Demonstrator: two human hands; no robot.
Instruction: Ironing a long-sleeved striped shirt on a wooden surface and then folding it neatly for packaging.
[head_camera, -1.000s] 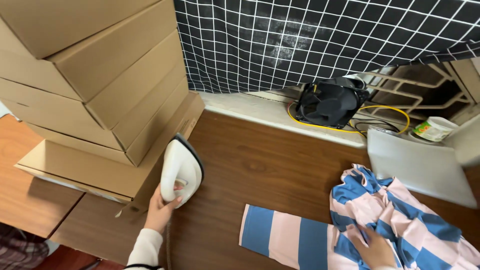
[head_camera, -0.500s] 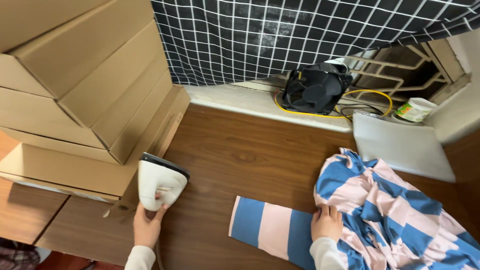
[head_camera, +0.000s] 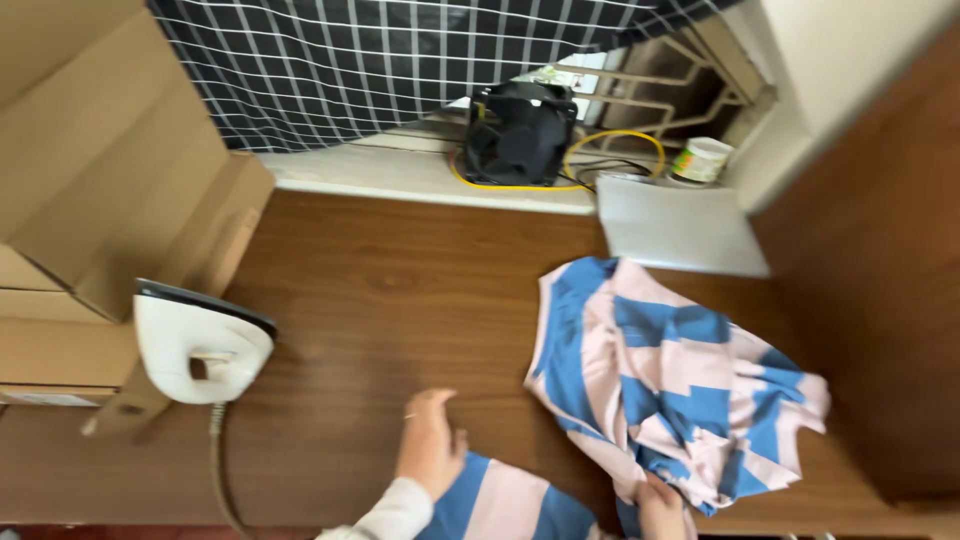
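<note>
Head view: a blue-and-pink striped garment (head_camera: 670, 390) lies bunched on a wooden table (head_camera: 400, 290), its length running from the window side toward the near edge, with one striped end under the left hand (head_camera: 432, 445). That hand rests flat, fingers loosely together, and is the nearer one to a white iron (head_camera: 200, 345) standing well apart to its left. The right hand (head_camera: 660, 505) pinches the cloth's lower edge; the frame cuts off its fingers, so their spread cannot be told.
</note>
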